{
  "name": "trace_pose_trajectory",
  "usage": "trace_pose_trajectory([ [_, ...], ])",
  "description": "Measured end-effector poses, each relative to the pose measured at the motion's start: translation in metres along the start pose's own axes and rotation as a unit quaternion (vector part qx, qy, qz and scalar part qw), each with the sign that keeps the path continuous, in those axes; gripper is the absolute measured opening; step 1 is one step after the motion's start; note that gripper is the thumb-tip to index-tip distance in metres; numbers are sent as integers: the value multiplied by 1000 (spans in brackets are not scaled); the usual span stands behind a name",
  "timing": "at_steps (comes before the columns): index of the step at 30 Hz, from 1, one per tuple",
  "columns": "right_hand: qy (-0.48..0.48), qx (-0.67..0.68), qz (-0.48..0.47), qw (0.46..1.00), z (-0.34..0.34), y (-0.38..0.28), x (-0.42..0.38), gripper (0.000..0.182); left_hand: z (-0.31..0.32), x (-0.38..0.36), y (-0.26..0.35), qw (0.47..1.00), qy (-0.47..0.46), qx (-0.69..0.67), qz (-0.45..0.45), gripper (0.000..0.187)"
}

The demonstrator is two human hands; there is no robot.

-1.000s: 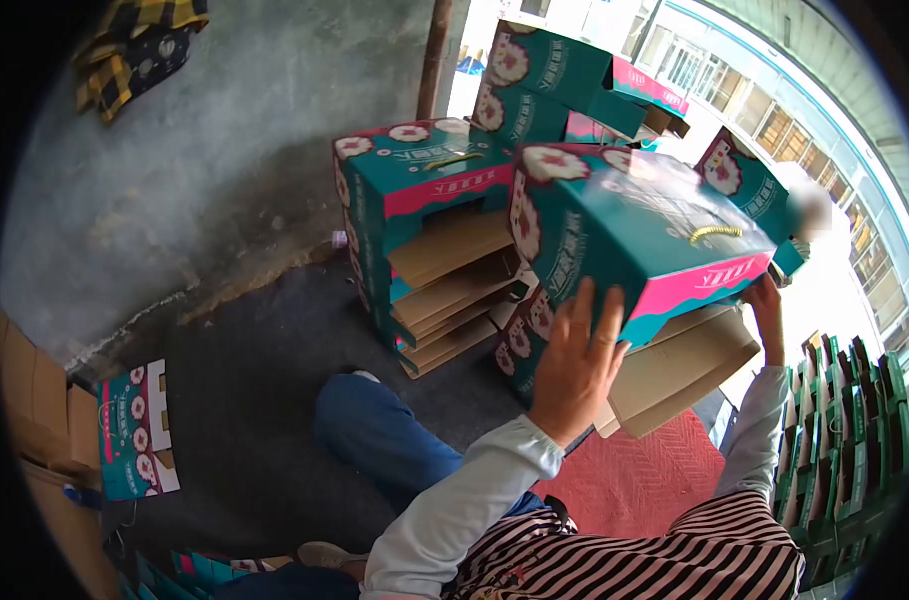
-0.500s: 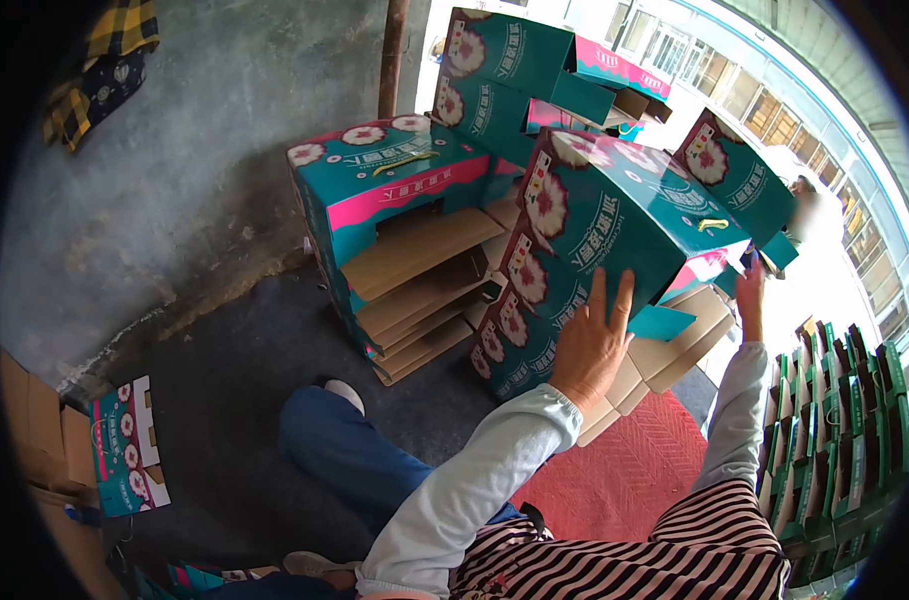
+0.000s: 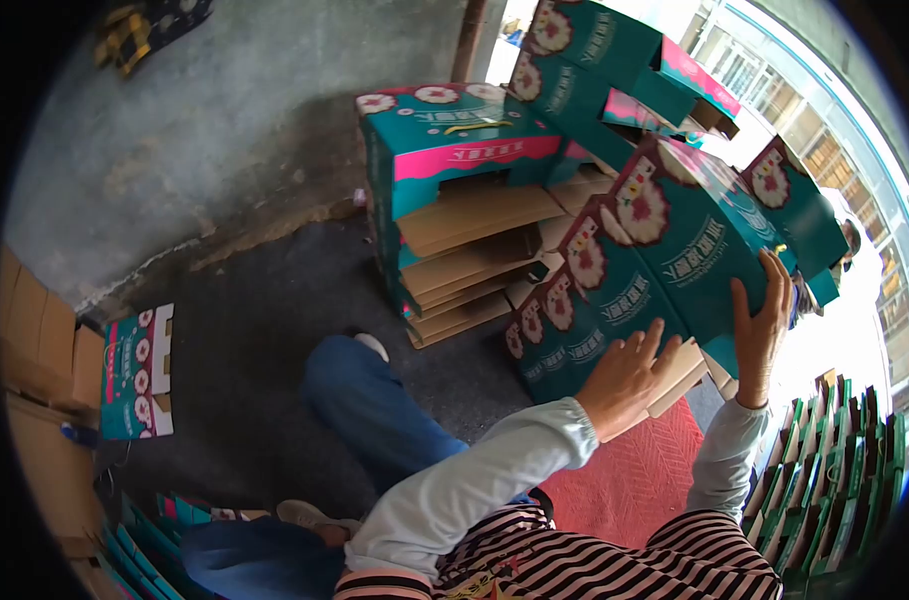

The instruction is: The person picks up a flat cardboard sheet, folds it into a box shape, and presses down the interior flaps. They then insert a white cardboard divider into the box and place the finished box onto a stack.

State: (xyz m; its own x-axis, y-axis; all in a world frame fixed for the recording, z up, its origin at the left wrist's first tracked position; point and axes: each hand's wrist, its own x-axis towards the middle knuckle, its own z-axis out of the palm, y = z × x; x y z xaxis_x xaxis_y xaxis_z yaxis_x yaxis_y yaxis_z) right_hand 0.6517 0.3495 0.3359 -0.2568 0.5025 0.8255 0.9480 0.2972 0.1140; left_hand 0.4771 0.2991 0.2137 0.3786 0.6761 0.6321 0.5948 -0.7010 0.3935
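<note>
My left hand (image 3: 629, 382) has its fingers spread against the lower side of a stack of teal printed boxes (image 3: 634, 265). Higher up, my right hand (image 3: 762, 320) rests on the right part of the top box, thumb apart from the fingers. The boxes are nested one over another and lean, with brown cardboard flaps showing beneath. To their left stands another nested stack (image 3: 479, 140) with a pink band and a yellow handle, its brown flaps facing me. Neither hand is wrapped round anything.
More teal boxes (image 3: 584, 80) stand at the back. Folded green cartons (image 3: 834, 480) are at the right, over from a red mat (image 3: 624, 485). A flat printed carton (image 3: 139, 370) and brown boxes (image 3: 39, 320) lie left. A person (image 3: 854, 240) is beyond the boxes.
The view has turned, shifting the boxes rightward in it. My right hand has moved from the box's far edge onto its side. My left hand's fingers have spread lower on the stack.
</note>
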Motion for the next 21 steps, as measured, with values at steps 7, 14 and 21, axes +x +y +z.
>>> trace_pose_trajectory([
  [7, 71, -75, -17, 995, -7, -29, 4, 47, -107, -126, -32, 990, 10, -10, -139, 61],
  [14, -137, 322, -210, 913, 17, -206, -25, 45, -200, -282, -3, 893, 163, 160, -389, 44],
  [21, -224, 480, -462, 711, 49, -369, -61, 42, -226, -431, 100, 603, 436, 332, -579, 30],
])
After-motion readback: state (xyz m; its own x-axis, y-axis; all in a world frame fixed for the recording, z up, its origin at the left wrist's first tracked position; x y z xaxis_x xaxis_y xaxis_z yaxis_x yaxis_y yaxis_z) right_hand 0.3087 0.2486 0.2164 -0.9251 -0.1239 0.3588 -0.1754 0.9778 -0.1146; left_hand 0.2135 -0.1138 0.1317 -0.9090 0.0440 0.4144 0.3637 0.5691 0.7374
